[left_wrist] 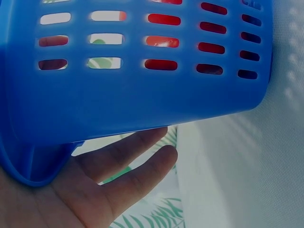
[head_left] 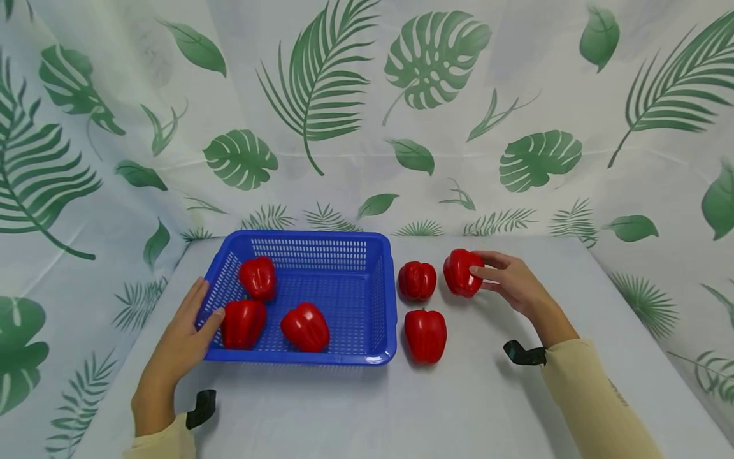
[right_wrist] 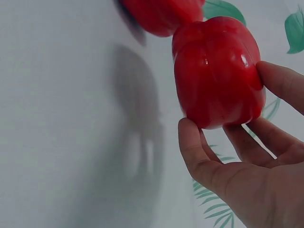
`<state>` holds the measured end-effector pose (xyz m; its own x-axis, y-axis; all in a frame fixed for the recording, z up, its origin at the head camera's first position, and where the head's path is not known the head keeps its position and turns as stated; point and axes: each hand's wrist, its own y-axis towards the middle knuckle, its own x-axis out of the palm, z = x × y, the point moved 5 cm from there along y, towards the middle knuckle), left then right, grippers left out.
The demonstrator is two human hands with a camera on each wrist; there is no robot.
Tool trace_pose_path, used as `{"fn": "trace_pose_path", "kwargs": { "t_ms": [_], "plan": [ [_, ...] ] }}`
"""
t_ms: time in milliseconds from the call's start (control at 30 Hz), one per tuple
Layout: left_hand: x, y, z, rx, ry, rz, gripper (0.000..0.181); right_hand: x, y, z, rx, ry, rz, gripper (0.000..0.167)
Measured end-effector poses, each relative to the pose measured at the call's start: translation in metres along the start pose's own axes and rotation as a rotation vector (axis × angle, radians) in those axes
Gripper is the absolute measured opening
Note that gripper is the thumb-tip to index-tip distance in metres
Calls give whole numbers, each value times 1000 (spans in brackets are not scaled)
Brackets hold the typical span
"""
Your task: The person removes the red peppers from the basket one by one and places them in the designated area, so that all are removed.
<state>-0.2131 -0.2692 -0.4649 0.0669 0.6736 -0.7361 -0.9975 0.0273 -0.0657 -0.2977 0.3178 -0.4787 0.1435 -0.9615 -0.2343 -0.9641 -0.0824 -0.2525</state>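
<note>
My right hand [head_left: 516, 284] pinches a red bell pepper [head_left: 463, 273] between thumb and fingers. In the right wrist view that bell pepper [right_wrist: 218, 73] is held at the fingertips, its shadow apart from it on the table. My left hand [head_left: 182, 335] rests against the left side of a blue plastic basket [head_left: 306, 358]. The thumb reaches over the rim, close to a bell pepper [head_left: 243, 324] inside. The left wrist view shows straight fingers [left_wrist: 137, 183] beside the basket's slotted outer wall [left_wrist: 118, 102]; the thumb is hidden there.
Two more bell peppers lie in the basket, one at the back [head_left: 258, 278] and one near the middle [head_left: 306, 327]. On the white table [head_left: 459, 408], two others [head_left: 417, 280] [head_left: 425, 336] lie right of the basket. A leaf-patterned cloth [head_left: 344, 178] hangs behind.
</note>
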Motion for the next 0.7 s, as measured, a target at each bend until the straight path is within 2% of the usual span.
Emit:
{"fn": "trace_pose_path", "kwargs": {
  "t_ms": [400,700],
  "plan": [
    [0,2,0,-9,10,-6,83,5,3,18,3,-33,-5,72],
    [1,1,-1,1,4,-2,82,6,1,19,-1,-132,-21,71]
  ]
}}
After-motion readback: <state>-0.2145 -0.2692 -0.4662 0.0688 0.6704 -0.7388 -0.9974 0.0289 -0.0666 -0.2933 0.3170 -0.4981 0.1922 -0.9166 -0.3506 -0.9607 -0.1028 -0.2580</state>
